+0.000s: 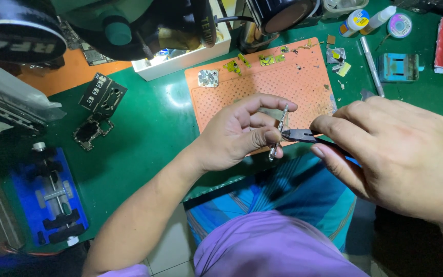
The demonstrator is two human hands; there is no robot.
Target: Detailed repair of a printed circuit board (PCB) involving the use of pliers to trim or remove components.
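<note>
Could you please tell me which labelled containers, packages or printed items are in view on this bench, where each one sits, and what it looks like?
Small white bottle with blue and yellow label: top right, lying tilted.
White tube-shaped bottle: right beside it, slanted.
Round flat spool with pale printed face: top right on the green mat.
White rectangular box: top centre, behind the orange perforated mat.
Black round housing with white lettering: top left corner.
No screens are visible.

Electronics repair bench

A green mat [149, 128] carries an orange work pad [262, 87] at twelve o'clock, circuit boards [98, 110] at ten, a blue board holder [52, 197] at eight.
</note>
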